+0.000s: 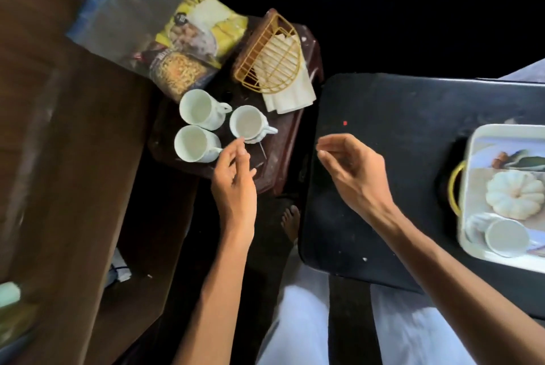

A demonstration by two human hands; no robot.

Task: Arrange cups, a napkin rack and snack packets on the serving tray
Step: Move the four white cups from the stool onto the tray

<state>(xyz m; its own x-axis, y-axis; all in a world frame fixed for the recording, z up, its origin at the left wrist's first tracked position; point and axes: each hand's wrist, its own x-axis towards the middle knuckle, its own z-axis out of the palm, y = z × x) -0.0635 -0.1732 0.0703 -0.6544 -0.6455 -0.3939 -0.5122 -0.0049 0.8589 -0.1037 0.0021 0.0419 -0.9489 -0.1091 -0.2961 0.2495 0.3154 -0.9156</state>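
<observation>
Seen from above, a person's left hand reaches toward a small white ceramic cup with a side handle at the centre of the frame. It stands on a small dark reddish-brown table, close beside a second white cup and a third white cup to its left. This looks like the start of picking the cup up. It would go best with a firm hold on the handle or body rather than a pinch on the thin rim. The cup should then lift straight up, clear of its neighbours, and travel upright to the white rectangular serving tray with a gold handle at the right edge. There a white cup already sits, so room should be left for the rest. The left grip is partly open, with forefinger and thumb at the cup's near rim, not closed round it. The right hand hovers over a black table, fingers loosely curled, holding nothing. The gold wire napkin rack and bagged snack packets wait at the upper centre.
</observation>
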